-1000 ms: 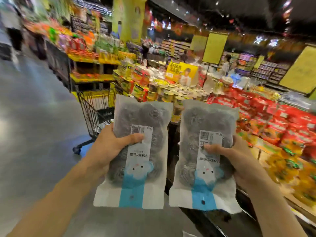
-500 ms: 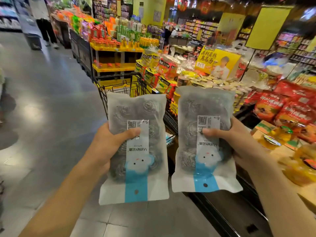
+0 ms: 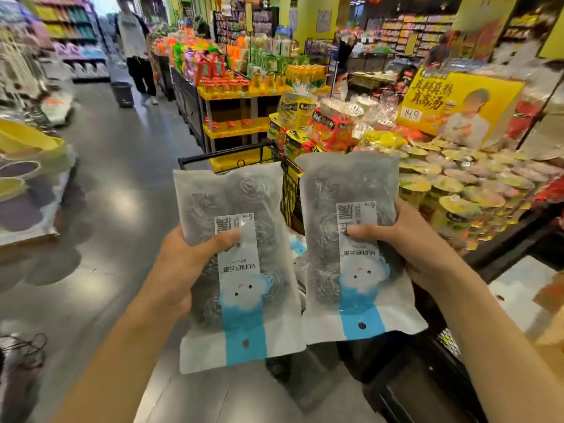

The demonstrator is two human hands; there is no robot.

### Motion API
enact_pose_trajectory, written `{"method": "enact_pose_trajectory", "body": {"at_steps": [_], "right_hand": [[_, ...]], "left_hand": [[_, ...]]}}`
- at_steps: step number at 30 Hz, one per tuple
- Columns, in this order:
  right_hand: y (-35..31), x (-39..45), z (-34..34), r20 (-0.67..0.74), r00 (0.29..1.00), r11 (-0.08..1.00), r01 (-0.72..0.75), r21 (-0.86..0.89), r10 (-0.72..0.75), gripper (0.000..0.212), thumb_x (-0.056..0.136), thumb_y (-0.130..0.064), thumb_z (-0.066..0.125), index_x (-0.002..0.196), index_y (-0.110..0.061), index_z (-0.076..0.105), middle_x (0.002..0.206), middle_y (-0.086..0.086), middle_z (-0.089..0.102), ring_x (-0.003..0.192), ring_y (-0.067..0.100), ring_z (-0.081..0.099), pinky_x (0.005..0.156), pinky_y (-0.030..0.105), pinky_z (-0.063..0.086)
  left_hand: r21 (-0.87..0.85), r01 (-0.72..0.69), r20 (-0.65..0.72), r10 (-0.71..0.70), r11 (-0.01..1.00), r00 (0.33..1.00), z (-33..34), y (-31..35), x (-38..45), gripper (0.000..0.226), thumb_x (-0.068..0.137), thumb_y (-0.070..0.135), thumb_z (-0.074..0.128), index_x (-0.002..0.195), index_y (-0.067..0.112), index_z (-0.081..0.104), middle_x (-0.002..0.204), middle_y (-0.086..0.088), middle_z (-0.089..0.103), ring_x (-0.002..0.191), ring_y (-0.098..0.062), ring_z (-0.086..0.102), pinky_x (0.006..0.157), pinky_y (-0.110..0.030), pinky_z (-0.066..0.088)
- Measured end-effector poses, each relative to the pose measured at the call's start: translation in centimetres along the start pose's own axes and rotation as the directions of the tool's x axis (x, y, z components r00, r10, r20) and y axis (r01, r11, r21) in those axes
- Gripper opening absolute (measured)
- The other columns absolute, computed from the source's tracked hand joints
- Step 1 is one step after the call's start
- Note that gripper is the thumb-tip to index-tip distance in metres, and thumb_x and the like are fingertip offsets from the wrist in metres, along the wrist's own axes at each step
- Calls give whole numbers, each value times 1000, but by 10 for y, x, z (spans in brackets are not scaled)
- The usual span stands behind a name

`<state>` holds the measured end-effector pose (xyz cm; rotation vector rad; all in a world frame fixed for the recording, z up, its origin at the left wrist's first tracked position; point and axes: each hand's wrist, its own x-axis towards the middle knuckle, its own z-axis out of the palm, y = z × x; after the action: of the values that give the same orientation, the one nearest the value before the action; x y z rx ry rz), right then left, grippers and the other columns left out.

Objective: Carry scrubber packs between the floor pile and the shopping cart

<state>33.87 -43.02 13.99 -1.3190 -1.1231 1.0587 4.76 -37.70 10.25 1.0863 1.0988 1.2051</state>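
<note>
i see the left hand with its grip holding the left scourer pack, the right hand gripping the right scourer pack, both upside down, side by side above the black cart.

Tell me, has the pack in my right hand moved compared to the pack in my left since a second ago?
No. The right pack sits beside the left pack as before, slightly higher, both upside down. The shopping cart behind them looks nearer, though the head camera itself moved.
</note>
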Motion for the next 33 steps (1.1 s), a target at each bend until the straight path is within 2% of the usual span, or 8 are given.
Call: {"method": "enact_pose_trajectory", "body": {"at_steps": [2,6,10,19,22,26,30,33], "right_hand": [[4,33,-9,32,999,1000,-8,-11,8,54,74,2,81,122,-16,65,108,6,79,98,26,77,78,36,64],[15,99,-23,54,998,999,-32,-37,34,57,74,2,83,126,-14,64,110,7,79,100,26,76,83,40,63],[29,164,-29,62,996,997,-56,-47,59,53,74,4,81,122,-15,65,108,5,79,98,24,77,80,38,64],[66,305,-31,47,996,994,-69,-90,73,62,75,8,81,130,-10,59,109,6,79,98,23,77,72,28,61],[91,354,-32,71,991,989,-101,-105,109,64,74,7,82,131,-11,58,109,5,79,98,22,77,73,31,62],[140,424,-34,86,981,975,-159,-153,173,66,72,5,85,129,-13,59,106,2,79,96,20,77,75,34,63],[202,498,-38,155,962,959,-191,-212,226,61,71,5,87,123,-14,62,104,0,80,94,18,77,72,32,62],[254,553,-34,165,946,921,-214,-324,278,71,59,-15,98,119,-21,61,106,0,78,97,18,76,84,45,62]], "left_hand": [[10,9,-20,-8,1000,1000,11,-3,26,47,67,22,83,113,15,73,99,-2,81,90,-21,78,73,-34,62],[5,15,-49,-15,1000,999,32,-10,81,38,69,18,82,106,15,74,92,0,81,84,-17,78,64,-26,62],[19,44,-58,-43,999,997,46,-23,143,40,69,20,83,107,18,74,95,2,81,88,-17,78,75,-33,61],[-7,120,-93,-120,993,988,67,-52,278,38,66,21,82,103,18,73,91,3,81,81,-14,78,62,-24,61],[-3,152,-141,-151,988,978,73,-73,315,27,74,14,82,99,22,72,90,5,81,82,-13,78,67,-28,62],[-6,191,-217,-188,981,958,83,-111,364,30,78,8,80,105,17,71,86,9,81,77,-6,77,60,-18,58],[-43,261,-351,-259,964,900,93,-168,407,41,75,12,84,114,14,72,98,3,81,89,-14,78,69,-27,62],[-58,301,-412,-298,952,861,101,-217,439,38,81,9,83,116,15,71,101,3,81,93,-15,78,76,-31,63]]}}
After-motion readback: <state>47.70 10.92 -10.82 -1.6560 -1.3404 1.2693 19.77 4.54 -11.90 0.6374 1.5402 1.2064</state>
